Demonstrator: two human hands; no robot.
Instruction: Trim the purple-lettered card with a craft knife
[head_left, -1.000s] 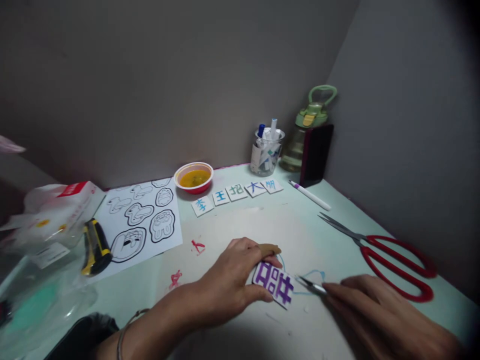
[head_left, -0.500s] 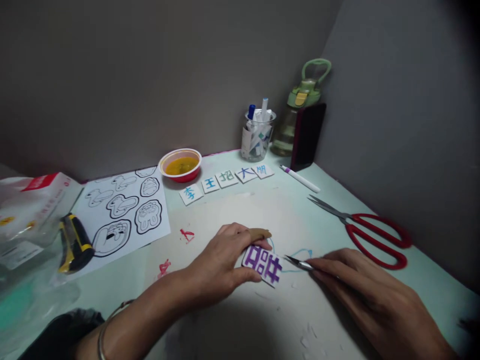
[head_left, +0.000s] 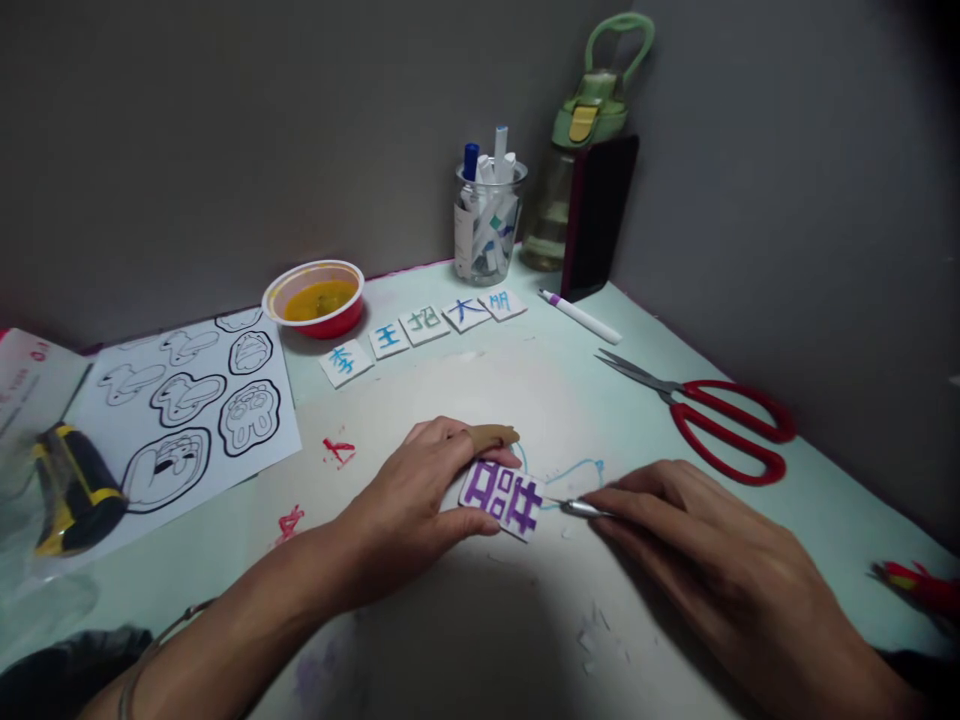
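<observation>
Between the thumb and fingers of my left hand (head_left: 420,490) is a small white tile (head_left: 498,491) with a purple character on it. One of that hand's fingers wears a tan bandage (head_left: 492,437). My right hand (head_left: 712,550) grips a silver craft knife (head_left: 583,508) like a pen, its thin blade pointing left at the tile's right edge. Whether the blade touches the tile I cannot tell. Small white scraps (head_left: 596,640) lie on the pale work surface (head_left: 480,640) in front of my hands.
Several lettered tiles (head_left: 425,322) form a row behind my hands. A bowl of orange liquid (head_left: 324,300), a marker jar (head_left: 487,225), a green bottle (head_left: 589,125) and a phone (head_left: 602,220) stand behind. Red scissors (head_left: 727,425) lie right; a printed sheet (head_left: 187,400) and yellow-black cutter (head_left: 79,490) left.
My view has turned slightly right and down, bringing a red-and-yellow object in at the right edge. The knife blade lies flatter, its tip still by the tile's edge. Both grips are unchanged.
</observation>
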